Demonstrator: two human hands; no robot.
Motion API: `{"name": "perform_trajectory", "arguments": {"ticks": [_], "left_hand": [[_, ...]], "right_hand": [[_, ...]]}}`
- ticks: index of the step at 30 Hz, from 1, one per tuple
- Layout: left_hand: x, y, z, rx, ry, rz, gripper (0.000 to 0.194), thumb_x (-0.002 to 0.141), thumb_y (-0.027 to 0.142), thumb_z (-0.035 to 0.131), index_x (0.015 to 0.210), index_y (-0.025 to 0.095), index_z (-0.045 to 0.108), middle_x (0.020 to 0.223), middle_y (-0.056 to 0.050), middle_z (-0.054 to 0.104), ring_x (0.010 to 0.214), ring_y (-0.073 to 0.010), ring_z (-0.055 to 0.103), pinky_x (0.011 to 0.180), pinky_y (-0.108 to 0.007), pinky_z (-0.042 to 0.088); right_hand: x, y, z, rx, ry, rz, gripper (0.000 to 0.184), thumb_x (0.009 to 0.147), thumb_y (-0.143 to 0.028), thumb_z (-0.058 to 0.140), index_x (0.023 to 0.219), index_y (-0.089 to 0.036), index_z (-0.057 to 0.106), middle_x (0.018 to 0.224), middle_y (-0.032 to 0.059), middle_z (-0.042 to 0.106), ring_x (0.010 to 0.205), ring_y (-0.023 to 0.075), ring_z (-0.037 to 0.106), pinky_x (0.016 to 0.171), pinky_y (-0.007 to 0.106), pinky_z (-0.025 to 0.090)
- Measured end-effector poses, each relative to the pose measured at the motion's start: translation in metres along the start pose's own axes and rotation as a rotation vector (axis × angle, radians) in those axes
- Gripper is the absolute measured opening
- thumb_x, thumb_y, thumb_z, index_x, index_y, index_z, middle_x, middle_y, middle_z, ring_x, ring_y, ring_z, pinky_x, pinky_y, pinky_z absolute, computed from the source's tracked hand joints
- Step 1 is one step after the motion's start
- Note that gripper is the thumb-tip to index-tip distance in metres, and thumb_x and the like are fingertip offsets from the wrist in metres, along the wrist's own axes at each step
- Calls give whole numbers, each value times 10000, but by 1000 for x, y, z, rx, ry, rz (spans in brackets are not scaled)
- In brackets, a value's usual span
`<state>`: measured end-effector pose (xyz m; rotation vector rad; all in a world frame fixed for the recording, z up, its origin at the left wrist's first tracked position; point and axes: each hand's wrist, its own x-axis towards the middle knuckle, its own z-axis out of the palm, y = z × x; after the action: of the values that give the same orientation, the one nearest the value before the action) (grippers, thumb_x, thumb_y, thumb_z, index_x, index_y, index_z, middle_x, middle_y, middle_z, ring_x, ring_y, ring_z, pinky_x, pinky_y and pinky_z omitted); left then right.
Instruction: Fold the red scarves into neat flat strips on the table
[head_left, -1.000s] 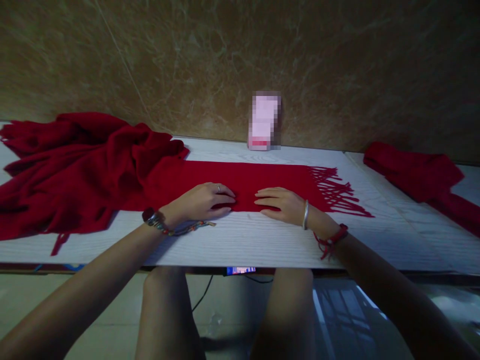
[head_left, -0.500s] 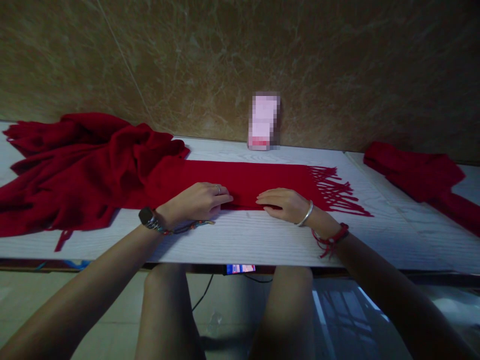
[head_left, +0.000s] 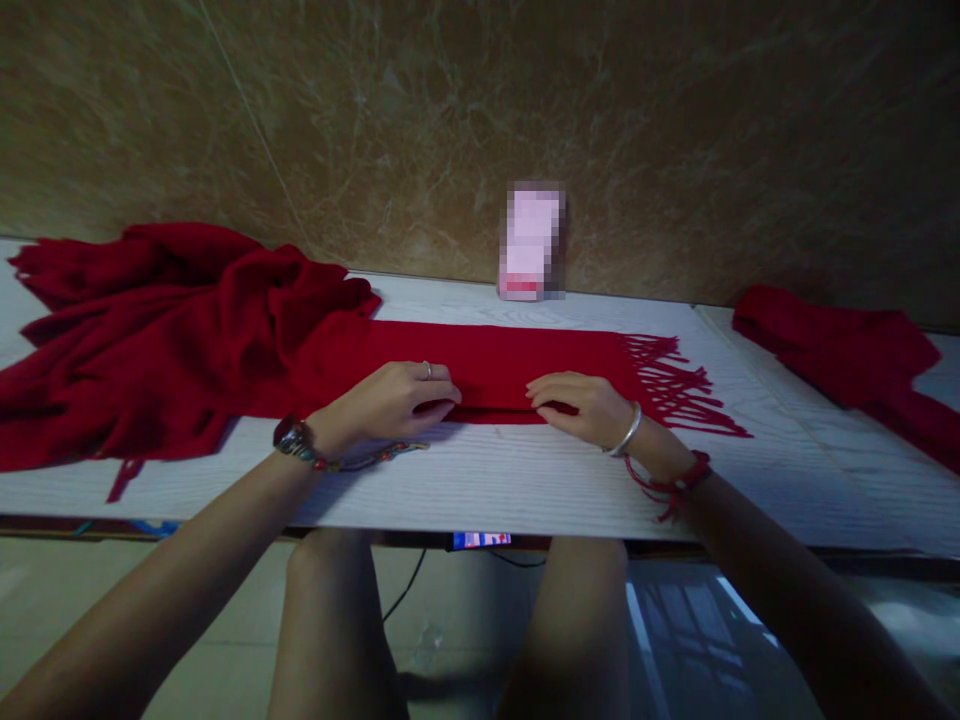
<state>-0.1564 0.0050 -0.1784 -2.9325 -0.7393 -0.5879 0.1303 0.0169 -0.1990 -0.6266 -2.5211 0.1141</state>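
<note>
A red scarf (head_left: 495, 360) lies across the white table, its right part folded into a flat strip with a fringe at the end. Its left part is a loose, rumpled heap. At the near edge of the strip, my left hand (head_left: 397, 400) pinches the fabric between thumb and fingers. My right hand (head_left: 577, 405) pinches the same edge farther right, close to the fringe. Between the two hands the upper layer is slightly raised, and a dark gap shows above the lower layer.
Another red cloth (head_left: 840, 345) lies at the table's right. A pink, blurred-out box or phone (head_left: 531, 245) leans on the marbled wall (head_left: 420, 120) behind. The white table (head_left: 480, 480) is narrow, its front edge just above my knees. A lit screen (head_left: 481, 540) shows below that edge.
Both hands have lifted the near edge of the scarf's upper layer a little, widening the gap. My right hand has shifted slightly right, and its fingers are more curled.
</note>
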Motion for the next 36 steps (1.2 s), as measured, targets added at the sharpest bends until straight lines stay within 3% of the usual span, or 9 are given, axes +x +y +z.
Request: {"name": "perform_trajectory", "arguments": {"ticks": [5,8,16,21,24,27,30,33,36], "left_hand": [[3,1,1,-78,-167,2,250,894,200,438,850,178,683,793,-31,667,705,-115,592,667,-209,462],[3,0,2,-125,-209,-11,242,884,197,448,867,182,689,811,-29,676,733,-117,605,694,-212,471],[2,-1,-2,-284,-126,-63,209,880,208,477,835,157,674,825,-37,681,722,-109,600,723,-212,457],[3,-2,0,-312,-197,-52,181,866,194,495,840,164,672,792,-19,676,710,-104,597,714,-204,452],[4,-4,2,-312,-183,-54,215,884,229,476,839,153,673,799,-31,670,734,-118,599,732,-221,459],[4,-5,6,-229,-114,-112,283,913,276,429,914,140,678,915,-77,666,861,-161,603,815,-282,464],[3,-7,13,-128,-101,-194,334,925,331,423,1112,159,639,1154,-124,618,1070,-218,556,935,-385,425],[2,-8,20,-75,-205,-265,428,937,402,410,1296,201,525,1412,-138,454,1289,-271,406,1036,-482,333],[1,-7,22,-36,-335,-325,500,951,456,356,1390,225,419,1507,-124,323,1384,-298,273,1081,-534,248]], "right_hand": [[1,-2,-2,71,-181,67,144,827,-159,521,795,-209,653,1059,65,723,1094,189,627,917,363,512],[2,-2,-3,98,-247,90,136,822,-159,527,784,-207,649,1103,76,708,1135,205,603,943,394,490],[3,0,-4,171,-275,139,132,859,-196,504,809,-205,626,1130,84,692,1166,197,579,967,392,468],[4,0,-4,146,-320,125,142,850,-192,510,812,-208,646,1174,87,666,1179,208,562,968,410,456],[4,-2,-5,137,-322,130,161,852,-196,503,813,-211,659,1171,84,664,1168,209,567,964,415,456],[4,-2,-6,145,-329,135,161,849,-201,507,822,-216,665,1176,83,662,1173,215,564,968,422,450],[4,-2,-6,163,-327,142,159,852,-202,503,815,-212,658,1174,89,664,1173,220,565,966,426,449],[4,-2,-5,204,-306,162,162,867,-203,485,810,-210,637,1151,88,675,1174,212,565,975,423,446],[4,-1,-4,249,-296,180,161,879,-209,473,814,-211,620,1136,84,679,1182,201,559,985,418,442]]}}
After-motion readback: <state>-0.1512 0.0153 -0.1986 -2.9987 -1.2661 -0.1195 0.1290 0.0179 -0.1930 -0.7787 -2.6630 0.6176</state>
